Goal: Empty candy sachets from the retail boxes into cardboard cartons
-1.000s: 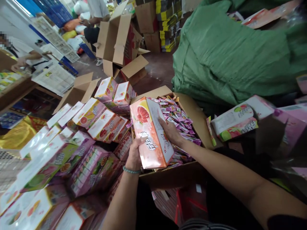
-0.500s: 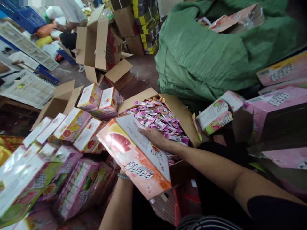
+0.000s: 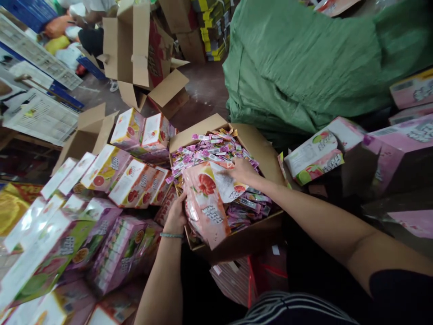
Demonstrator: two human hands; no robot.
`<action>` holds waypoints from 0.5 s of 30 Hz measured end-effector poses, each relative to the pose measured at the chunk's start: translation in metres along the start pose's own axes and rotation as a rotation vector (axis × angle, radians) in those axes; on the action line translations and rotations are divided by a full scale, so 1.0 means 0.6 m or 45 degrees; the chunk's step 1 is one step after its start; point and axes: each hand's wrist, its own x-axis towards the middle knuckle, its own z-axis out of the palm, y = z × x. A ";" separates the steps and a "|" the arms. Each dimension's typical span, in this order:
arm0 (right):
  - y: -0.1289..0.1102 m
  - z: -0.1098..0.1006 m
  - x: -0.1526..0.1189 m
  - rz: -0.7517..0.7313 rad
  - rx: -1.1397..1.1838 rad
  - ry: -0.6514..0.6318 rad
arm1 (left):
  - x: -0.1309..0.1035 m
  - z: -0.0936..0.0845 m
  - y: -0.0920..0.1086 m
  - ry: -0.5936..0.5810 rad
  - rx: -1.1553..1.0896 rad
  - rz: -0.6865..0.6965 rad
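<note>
A pink and white printed box (image 3: 209,212) with a red fruit picture is tilted over an open brown carton (image 3: 233,246). Many slim purple and pink sachets (image 3: 211,146) fill that carton. My left hand (image 3: 176,213), a beaded bracelet at its wrist, grips the box's left edge; part of its fingers is hidden behind the box. On the opposite side, my right hand (image 3: 241,172) holds the white panel, which stands at an angle to the pink face. The box looks bent, and its inside is hidden.
To the left stand rows of similar fruit-printed boxes (image 3: 130,180). A big green sack (image 3: 304,76) bulges at the back right, with more printed boxes (image 3: 316,158) below it. Empty brown cartons (image 3: 126,54) stand on the floor ahead. A person (image 3: 93,40) is at the far left.
The printed box has moved down and away onto the sachets, turning and losing its squared shape. My left hand has come up from beneath it to its left edge.
</note>
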 end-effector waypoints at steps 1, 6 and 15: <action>0.000 -0.003 0.003 0.005 -0.006 0.063 | 0.002 0.001 0.000 0.049 -0.053 -0.057; -0.002 -0.030 0.013 0.195 0.594 0.022 | -0.010 0.002 0.002 -0.016 -0.312 -0.189; -0.018 -0.035 -0.065 -0.203 1.465 -0.463 | -0.025 0.080 -0.030 -0.065 -0.745 -0.001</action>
